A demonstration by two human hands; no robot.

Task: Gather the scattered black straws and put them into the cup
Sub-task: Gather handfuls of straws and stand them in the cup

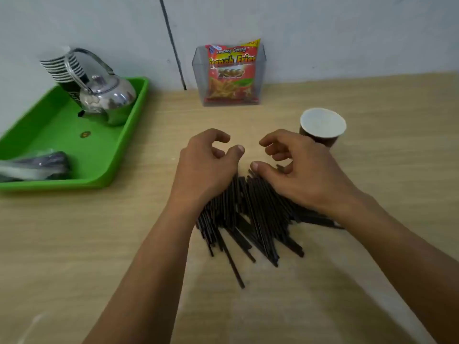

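Several black straws (250,219) lie in a loose fanned pile on the wooden table (397,194), just in front of me. My left hand (208,165) sits over the pile's far left end, its fingers loosely curved and holding nothing. Over the far right end is my right hand (303,170), thumb touching the straw tips and fingers also curved and empty. Both palms hide the straws' far ends. A brown paper cup (323,125) with a white inside stands upright just beyond my right hand, with no straws in it.
A green tray (119,150) at the left holds a shiny metal kettle (106,98), a stack of paper cups (62,65) and a plastic-wrapped dark bundle (37,165). A clear holder with a red snack bag (232,70) stands against the wall behind.
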